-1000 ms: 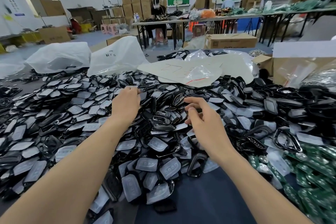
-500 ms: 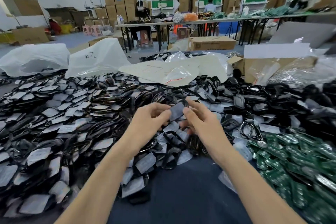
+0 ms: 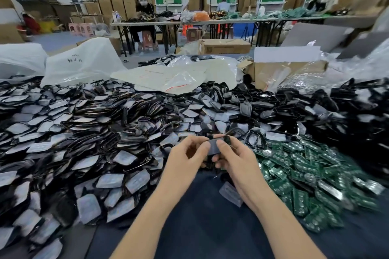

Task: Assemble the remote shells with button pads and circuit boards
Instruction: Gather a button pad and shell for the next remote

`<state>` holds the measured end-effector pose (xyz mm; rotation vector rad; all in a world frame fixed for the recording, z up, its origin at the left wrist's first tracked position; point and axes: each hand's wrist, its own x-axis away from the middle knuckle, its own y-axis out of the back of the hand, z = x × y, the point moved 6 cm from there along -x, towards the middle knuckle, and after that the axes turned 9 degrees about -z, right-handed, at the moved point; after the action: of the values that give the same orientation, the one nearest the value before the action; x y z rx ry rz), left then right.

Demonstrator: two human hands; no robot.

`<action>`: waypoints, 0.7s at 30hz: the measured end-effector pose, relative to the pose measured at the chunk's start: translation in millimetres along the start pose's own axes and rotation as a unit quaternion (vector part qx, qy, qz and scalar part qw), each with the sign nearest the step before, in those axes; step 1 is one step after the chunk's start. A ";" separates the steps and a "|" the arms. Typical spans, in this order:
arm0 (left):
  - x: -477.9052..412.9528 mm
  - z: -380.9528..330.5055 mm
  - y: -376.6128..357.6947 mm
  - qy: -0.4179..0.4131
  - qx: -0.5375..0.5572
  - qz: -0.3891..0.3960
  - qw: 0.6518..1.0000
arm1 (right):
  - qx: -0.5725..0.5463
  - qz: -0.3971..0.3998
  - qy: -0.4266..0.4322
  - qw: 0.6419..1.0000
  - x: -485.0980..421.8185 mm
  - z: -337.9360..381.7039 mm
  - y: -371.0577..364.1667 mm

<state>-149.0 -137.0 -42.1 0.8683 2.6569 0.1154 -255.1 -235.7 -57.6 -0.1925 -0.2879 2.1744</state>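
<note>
Both my hands meet over the dark table, just in front of the piles. My left hand [image 3: 189, 154] and my right hand [image 3: 233, 154] pinch one black remote shell [image 3: 214, 146] between thumbs and fingers; its grey film-covered face points up. A broad heap of black remote shells with grey film [image 3: 84, 132] spreads left and behind my hands. A pile of green circuit boards [image 3: 311, 176] lies to the right of my right hand. Whether a button pad sits in the held shell is hidden by my fingers.
A single clear film piece [image 3: 230, 193] lies on the dark blue table cloth [image 3: 200, 216] under my right wrist. White plastic bags [image 3: 84, 61] and an open cardboard box [image 3: 284, 69] stand behind the heaps. People sit at tables far behind.
My left hand came back from the far heap with a shell. Both hands drew together and nearer to me, and now both grip the shell. The view swung right.
</note>
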 end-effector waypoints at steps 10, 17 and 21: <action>12.0 0.0 -12.1 0.027 0.082 0.014 0.996 | -0.095 0.017 -0.036 0.995 -2.1 -7.0 -5.5; 12.2 -0.6 -18.0 0.040 0.118 0.037 0.992 | -0.105 0.035 -0.031 0.993 -2.9 -7.5 -6.6; 12.8 0.0 -17.4 0.043 0.128 0.044 0.990 | -0.097 0.030 -0.034 0.994 -4.6 -10.1 -5.1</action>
<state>-168.4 -143.6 -49.0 1.0825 2.7545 -0.1742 -246.0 -235.2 -65.7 -0.2387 -0.5384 2.2138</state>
